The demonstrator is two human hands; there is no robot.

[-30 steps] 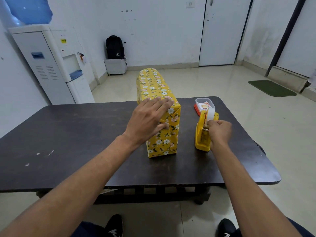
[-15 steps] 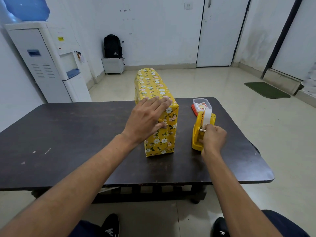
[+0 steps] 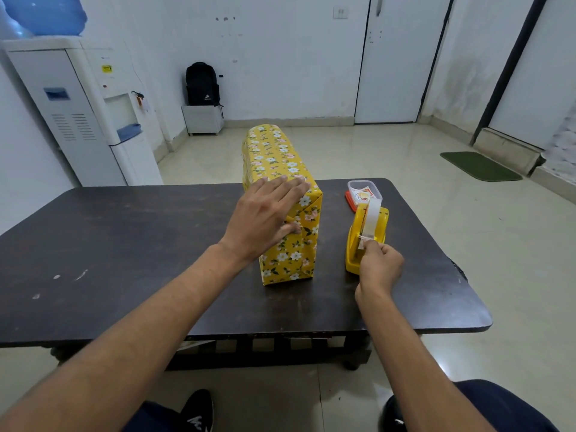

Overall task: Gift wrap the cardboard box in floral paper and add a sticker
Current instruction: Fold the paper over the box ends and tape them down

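Far left by the wall, white water dispenser (image 3: 78,120) with blue bottle. Far centre, black backpack (image 3: 202,84) atop small white cabinet (image 3: 202,120). White door (image 3: 392,73) further right. Green mat (image 3: 480,166) far right on floor. Near, dark scuffed desk (image 3: 124,244).

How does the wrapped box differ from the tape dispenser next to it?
The wrapped box is taller and flower-patterned; the tape dispenser is shorter, plain plastic. The left hand lies flat on the box; the right hand pinches the dispenser's tape. Both are yellow.
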